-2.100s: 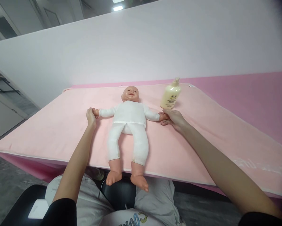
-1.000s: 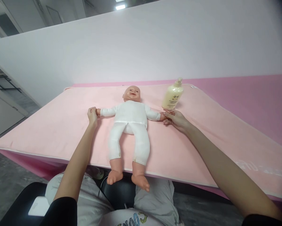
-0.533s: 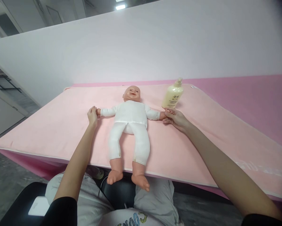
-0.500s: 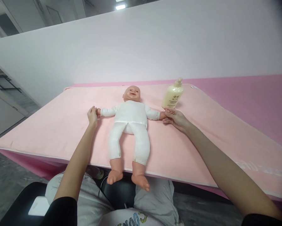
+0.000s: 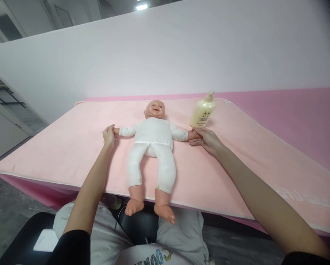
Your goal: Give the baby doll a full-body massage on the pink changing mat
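A baby doll with a white cloth body lies face up, its arms stretched out to both sides and its feet past the table's front edge. My left hand is closed around the doll's hand on the left side. On the other side, my right hand grips the doll's other hand between thumb and fingers. Just behind my right hand stands a pale yellow pump bottle, leaning slightly in view.
A pink towel covers much of the pink table. Behind it rises a white partition. My legs and a black chair are below the front edge. A white flat object lies at lower left.
Almost nothing differs. My right thumb has shifted slightly on the doll's hand, and both hands keep their places at the ends of its arms.
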A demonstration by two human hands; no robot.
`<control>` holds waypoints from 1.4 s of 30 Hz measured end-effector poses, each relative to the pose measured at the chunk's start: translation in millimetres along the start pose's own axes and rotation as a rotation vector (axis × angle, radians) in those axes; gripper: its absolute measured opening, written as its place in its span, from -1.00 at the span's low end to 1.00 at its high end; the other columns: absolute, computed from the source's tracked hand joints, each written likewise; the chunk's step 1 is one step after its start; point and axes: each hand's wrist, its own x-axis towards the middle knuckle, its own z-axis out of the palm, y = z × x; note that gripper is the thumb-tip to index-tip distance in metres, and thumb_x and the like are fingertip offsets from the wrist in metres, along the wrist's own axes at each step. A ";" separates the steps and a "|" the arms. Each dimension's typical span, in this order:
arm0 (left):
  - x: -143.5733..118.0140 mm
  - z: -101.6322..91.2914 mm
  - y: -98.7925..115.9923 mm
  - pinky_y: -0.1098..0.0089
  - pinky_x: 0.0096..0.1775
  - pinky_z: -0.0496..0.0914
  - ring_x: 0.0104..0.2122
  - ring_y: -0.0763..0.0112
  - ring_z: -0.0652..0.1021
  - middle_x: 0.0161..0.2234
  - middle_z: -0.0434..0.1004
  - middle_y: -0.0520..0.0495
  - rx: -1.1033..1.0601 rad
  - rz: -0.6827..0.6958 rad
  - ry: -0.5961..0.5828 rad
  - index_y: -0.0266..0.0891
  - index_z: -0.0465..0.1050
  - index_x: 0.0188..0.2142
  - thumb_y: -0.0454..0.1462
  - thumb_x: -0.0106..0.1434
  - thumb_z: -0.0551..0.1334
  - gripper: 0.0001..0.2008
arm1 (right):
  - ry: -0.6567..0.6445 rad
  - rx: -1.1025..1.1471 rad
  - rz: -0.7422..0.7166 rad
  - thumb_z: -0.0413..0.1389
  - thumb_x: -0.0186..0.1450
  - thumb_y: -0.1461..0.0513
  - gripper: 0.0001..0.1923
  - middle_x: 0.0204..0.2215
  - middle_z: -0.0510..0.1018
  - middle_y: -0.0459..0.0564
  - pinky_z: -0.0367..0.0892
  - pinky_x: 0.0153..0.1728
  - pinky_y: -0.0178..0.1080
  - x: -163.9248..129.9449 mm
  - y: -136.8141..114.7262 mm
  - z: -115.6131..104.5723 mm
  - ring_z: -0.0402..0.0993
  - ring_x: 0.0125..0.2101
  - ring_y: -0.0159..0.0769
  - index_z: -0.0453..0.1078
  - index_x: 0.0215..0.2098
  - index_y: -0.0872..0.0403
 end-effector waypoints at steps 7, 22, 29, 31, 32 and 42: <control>-2.1 1.6 -0.1 0.53 -0.58 0.23 -0.62 0.59 0.33 -0.36 0.51 -0.10 -0.036 0.056 -0.002 -0.30 0.46 -0.23 -0.12 0.19 0.10 -0.68 | 0.019 -0.055 0.013 0.08 0.32 0.18 -0.81 -0.48 0.55 0.04 0.43 -0.75 -0.25 -2.9 -2.2 3.1 0.39 -0.76 -0.36 0.33 -0.37 0.14; -7.1 2.0 8.1 0.52 -0.58 0.25 -0.45 0.43 0.49 -0.29 0.56 -0.14 -0.114 -0.003 -0.037 -0.26 0.43 -0.17 -0.21 0.03 0.17 -0.65 | 0.031 -0.043 -0.026 0.14 0.26 0.31 -0.92 -0.37 0.57 0.00 0.45 -0.73 -0.30 -0.8 2.3 2.1 0.43 -0.72 -0.39 0.32 -0.28 0.13; -6.1 3.3 6.6 0.49 -0.60 0.20 -0.60 0.56 0.35 -0.33 0.49 -0.07 -0.092 -0.004 -0.036 -0.27 0.41 -0.12 -0.24 -0.01 0.16 -0.59 | 0.012 -0.038 -0.003 0.15 0.24 0.36 -0.82 -0.54 0.50 -0.09 0.47 -0.68 -0.30 0.2 1.8 -0.4 0.44 -0.71 -0.37 0.28 -0.20 0.12; -5.7 3.2 5.8 0.48 -0.60 0.20 -0.61 0.57 0.34 -0.33 0.46 -0.06 -0.094 -0.006 -0.033 -0.26 0.42 -0.13 -0.24 0.00 0.15 -0.60 | -0.004 -0.034 0.000 0.16 0.23 0.36 -0.79 -0.53 0.49 -0.09 0.48 -0.67 -0.31 -0.6 0.8 -0.5 0.44 -0.70 -0.38 0.27 -0.18 0.12; -5.6 3.2 5.5 0.48 -0.59 0.20 -0.61 0.57 0.34 -0.33 0.44 -0.05 -0.101 -0.004 -0.030 -0.25 0.42 -0.14 -0.23 0.01 0.14 -0.61 | -0.013 -0.035 0.001 0.16 0.23 0.36 -0.77 -0.53 0.49 -0.09 0.48 -0.66 -0.30 -1.1 0.2 -0.5 0.44 -0.69 -0.38 0.27 -0.17 0.12; -4.9 3.8 4.7 0.44 -0.61 0.24 -0.65 0.54 0.32 -0.43 0.31 -0.01 -0.126 0.017 -0.012 -0.27 0.43 -0.16 -0.18 0.14 0.07 -0.67 | 0.022 0.046 -0.021 0.00 0.20 0.35 -0.83 -0.65 0.41 -0.12 0.42 -0.70 -0.27 -1.7 -1.0 2.7 0.43 -0.71 -0.29 0.26 -0.22 0.11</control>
